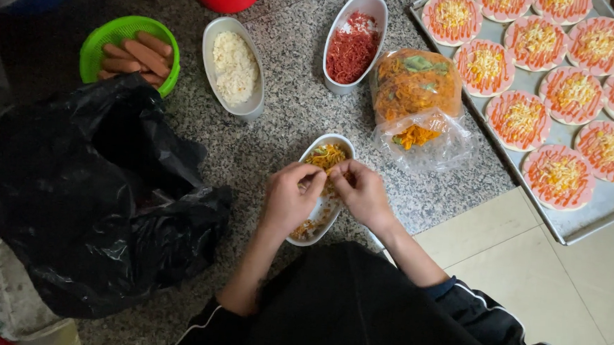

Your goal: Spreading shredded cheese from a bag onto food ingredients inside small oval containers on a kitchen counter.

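Both hands meet over an oval metal dish [311,225] of orange-yellow shredded filling at six o'clock. The left hand [288,198] and right hand [363,193] pinch shreds between curled fingertips. A clear bag [422,105] of the same mix sits at one o'clock.

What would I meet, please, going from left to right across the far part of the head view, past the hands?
Green basket of sausages → oval dish of white shreds → oval dish of red shreds → clear bag of orange mix → metal tray of topped rounds.
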